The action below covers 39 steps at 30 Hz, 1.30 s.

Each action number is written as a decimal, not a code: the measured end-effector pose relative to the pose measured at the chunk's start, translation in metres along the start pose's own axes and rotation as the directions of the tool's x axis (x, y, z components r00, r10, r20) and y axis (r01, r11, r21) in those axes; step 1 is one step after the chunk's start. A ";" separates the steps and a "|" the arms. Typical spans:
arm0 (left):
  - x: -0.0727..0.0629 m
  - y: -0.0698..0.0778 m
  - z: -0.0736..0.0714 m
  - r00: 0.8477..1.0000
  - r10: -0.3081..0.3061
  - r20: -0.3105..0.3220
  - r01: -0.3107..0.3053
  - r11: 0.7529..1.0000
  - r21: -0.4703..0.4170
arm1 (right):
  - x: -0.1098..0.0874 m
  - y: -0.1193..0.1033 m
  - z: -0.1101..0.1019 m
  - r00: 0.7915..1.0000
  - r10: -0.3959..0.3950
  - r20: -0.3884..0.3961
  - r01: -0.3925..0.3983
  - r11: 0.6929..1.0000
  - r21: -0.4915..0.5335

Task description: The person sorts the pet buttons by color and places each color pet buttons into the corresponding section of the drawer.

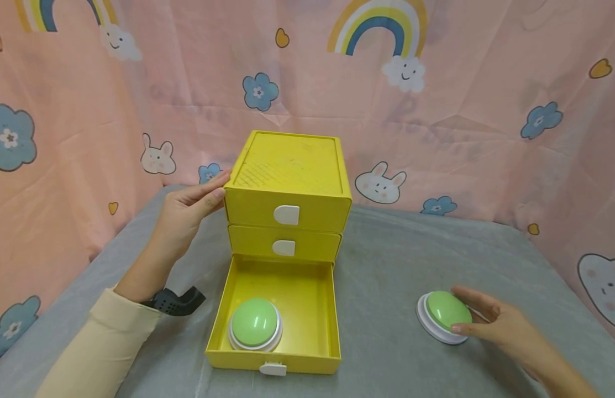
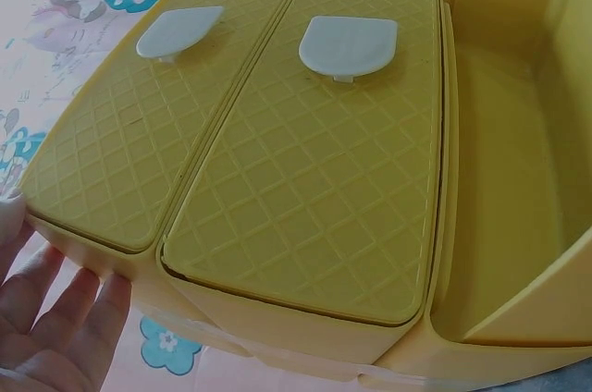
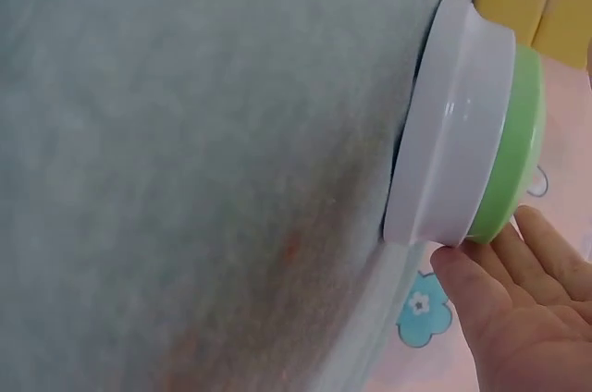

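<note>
A yellow drawer cabinet [image 1: 288, 210] stands on the grey cloth, its bottom drawer [image 1: 321, 315] pulled out and the upper two closed. Against the cabinet's upper left side rests my left hand [image 1: 190, 207], fingers extended and thumb near the front edge. Inside the open drawer sits a green-domed round button [image 1: 255, 323] with a white base. A second green-domed button [image 1: 443, 312] lies on the cloth at the right. My right hand [image 1: 496, 320] is at its right edge, thumb and fingers spread along the rim. In the right wrist view, this button's white base [image 3: 453, 124] stays against the cloth.
White pull tabs [image 1: 286, 214] stick out from the drawer fronts. A black band [image 1: 175, 302] circles the left wrist. Behind the grey-covered table [image 1: 387, 265] hangs a pink patterned curtain [image 1: 307, 66].
</note>
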<state>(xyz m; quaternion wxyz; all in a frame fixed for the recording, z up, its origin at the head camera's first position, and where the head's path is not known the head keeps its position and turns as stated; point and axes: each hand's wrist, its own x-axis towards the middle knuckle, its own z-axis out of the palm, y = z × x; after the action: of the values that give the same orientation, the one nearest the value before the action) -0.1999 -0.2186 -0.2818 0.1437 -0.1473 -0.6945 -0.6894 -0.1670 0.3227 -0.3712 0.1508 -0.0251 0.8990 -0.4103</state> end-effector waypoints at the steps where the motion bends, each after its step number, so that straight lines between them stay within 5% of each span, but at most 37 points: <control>1: 0.000 0.000 0.000 1.000 0.000 0.001 0.000 1.000 -0.001 | 0.000 0.000 0.000 1.000 -0.003 0.002 0.003 1.000 -0.001; 28: 0.000 0.000 -0.001 1.000 -0.008 0.005 0.008 1.000 0.008 | 0.005 -0.009 0.001 0.996 0.064 0.057 -0.062 0.997 -0.034; 39: 0.001 0.000 -0.001 1.000 -0.013 -0.002 0.013 1.000 -0.005 | 0.004 -0.016 0.004 0.995 0.097 0.020 -0.096 0.994 -0.045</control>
<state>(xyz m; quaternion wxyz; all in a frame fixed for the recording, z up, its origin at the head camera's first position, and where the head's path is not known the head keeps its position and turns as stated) -0.2006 -0.2195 -0.2816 0.1397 -0.1427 -0.6935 -0.6922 -0.1706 0.3086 -0.3624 0.1797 0.0106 0.9063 -0.3825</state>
